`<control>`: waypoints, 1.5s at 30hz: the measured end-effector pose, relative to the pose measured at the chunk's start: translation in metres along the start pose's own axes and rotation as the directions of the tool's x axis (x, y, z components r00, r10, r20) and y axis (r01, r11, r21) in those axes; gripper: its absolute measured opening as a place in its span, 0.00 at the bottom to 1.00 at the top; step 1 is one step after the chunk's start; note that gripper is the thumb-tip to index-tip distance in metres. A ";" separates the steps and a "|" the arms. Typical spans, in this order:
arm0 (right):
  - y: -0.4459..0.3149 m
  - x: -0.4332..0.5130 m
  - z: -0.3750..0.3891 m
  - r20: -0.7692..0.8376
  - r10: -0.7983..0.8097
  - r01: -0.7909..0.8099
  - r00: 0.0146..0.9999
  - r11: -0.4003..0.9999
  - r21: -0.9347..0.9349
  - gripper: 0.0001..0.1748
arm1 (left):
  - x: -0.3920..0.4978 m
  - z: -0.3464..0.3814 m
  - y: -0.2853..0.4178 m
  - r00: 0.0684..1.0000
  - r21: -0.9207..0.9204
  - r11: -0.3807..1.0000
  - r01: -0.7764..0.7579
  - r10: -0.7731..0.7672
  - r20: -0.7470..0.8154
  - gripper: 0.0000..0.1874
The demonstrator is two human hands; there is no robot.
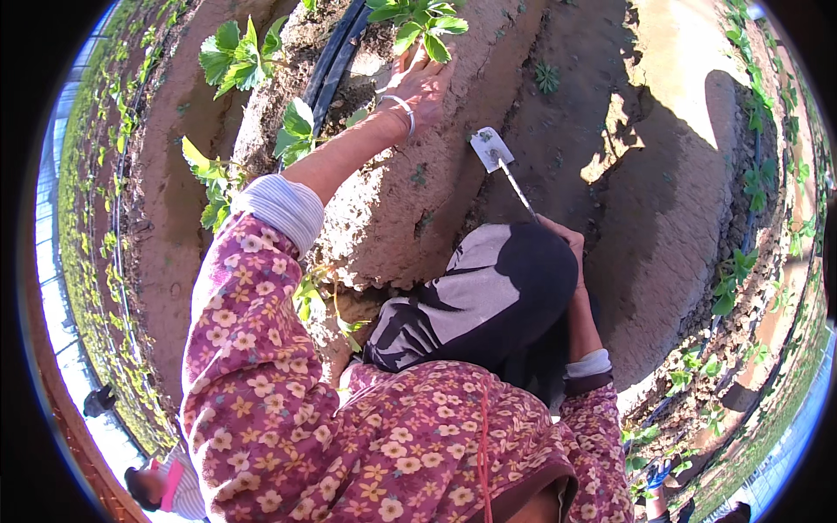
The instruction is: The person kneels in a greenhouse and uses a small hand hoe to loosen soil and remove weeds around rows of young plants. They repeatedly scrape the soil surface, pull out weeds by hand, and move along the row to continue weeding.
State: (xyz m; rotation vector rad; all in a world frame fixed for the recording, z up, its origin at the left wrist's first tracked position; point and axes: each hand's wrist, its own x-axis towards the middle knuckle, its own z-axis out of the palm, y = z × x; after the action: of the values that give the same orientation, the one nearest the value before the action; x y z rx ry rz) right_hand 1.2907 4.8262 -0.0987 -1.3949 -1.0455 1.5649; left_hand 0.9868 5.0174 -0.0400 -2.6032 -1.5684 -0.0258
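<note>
My left hand, with a bangle at the wrist, reaches to the base of a leafy strawberry plant at the top of the view. Its fingertips are partly hidden under the leaves, so whether they grip anything does not show. Beside my knee, my right hand is closed round the thin handle of a small hand hoe. The hoe's flat metal blade points away from me over the furrow edge, with a bit of green on it.
Black drip pipes run along the raised soil bed. More strawberry plants grow at its left. A shaded furrow lies to the right, with another planted row beyond. Other people are at the lower left and lower right.
</note>
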 end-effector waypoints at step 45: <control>-0.039 0.265 -0.069 -0.159 0.078 0.067 0.984 0.669 0.740 0.12 | 0.004 -0.022 0.006 0.999 -0.094 0.995 0.026 -0.022 0.044 0.35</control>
State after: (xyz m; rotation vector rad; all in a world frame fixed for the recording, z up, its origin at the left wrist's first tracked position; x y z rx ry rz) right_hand 1.3347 5.0915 -0.1608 -0.9150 -0.2018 1.5675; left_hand 0.9945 5.0164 -0.0185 -2.6729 -1.6523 -0.0479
